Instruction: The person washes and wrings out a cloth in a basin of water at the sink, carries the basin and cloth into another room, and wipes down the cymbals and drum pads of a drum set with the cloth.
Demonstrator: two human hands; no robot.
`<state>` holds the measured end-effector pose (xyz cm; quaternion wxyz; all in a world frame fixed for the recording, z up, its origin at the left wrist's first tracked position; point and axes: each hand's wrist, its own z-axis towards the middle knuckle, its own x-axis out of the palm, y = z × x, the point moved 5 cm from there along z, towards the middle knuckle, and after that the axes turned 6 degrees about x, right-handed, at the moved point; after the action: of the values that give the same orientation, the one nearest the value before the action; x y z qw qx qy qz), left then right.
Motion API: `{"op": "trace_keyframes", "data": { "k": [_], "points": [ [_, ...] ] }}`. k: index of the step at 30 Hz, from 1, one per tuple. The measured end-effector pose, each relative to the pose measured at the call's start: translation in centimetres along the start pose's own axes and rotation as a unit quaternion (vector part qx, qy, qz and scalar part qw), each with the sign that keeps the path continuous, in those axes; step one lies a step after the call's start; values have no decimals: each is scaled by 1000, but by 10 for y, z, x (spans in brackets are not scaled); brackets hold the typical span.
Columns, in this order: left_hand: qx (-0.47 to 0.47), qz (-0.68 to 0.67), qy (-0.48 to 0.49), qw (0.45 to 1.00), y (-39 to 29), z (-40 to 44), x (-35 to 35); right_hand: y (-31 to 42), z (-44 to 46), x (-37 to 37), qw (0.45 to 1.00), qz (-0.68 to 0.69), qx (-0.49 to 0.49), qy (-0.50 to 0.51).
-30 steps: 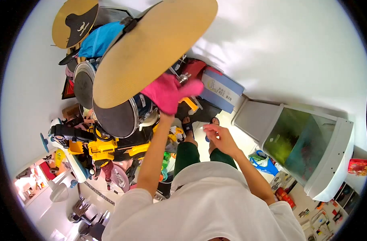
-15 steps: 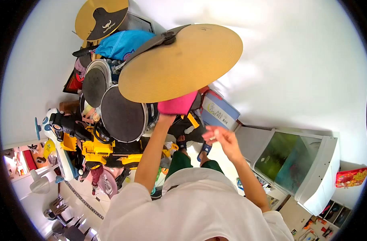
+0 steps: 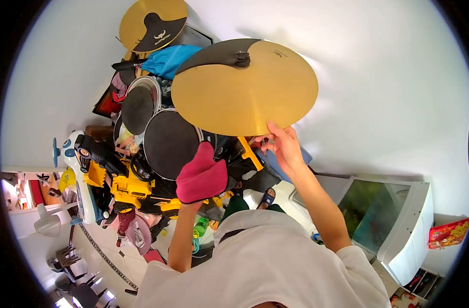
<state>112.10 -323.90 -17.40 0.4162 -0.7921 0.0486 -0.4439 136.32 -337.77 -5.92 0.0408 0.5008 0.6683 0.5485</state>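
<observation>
A large gold cymbal [image 3: 245, 95] with a black pad over part of it is tilted in front of me. My right hand [image 3: 283, 146] pinches its near rim, thumb on top and fingers below. My left hand [image 3: 201, 177] is inside a dark pink mitt [image 3: 202, 179] that hides the fingers. The mitt is held below the cymbal, apart from it, near a black-topped drum [image 3: 170, 143]. A second dark drum pad [image 3: 137, 110] sits just behind that one.
Another gold cymbal [image 3: 152, 23] and a blue bag [image 3: 170, 60] are at the back. A yellow toy truck [image 3: 129, 187] and a white ride-on toy [image 3: 80, 179] stand left. A white cabinet with a glassy panel [image 3: 373, 208] stands right, beside the wall.
The mitted left hand has come out from under the cymbal and moved down and left. My right hand has risen to grip the cymbal's rim. The cymbal's tilt has changed.
</observation>
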Motion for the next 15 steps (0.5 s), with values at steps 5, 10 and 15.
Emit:
{"op": "trace_keyframes", "data": {
  "k": [5,10,15],
  "points": [
    [8,42,-64,997,-25,-12,-50,-34,17,-24,997,29,-6,71],
    [128,272,-24,953,-97,9,-19,-33,20,-23,995,31,-12,95],
    [334,621,115,700,-90,93,97,-32,15,-24,997,26,-9,69]
  ]
}}
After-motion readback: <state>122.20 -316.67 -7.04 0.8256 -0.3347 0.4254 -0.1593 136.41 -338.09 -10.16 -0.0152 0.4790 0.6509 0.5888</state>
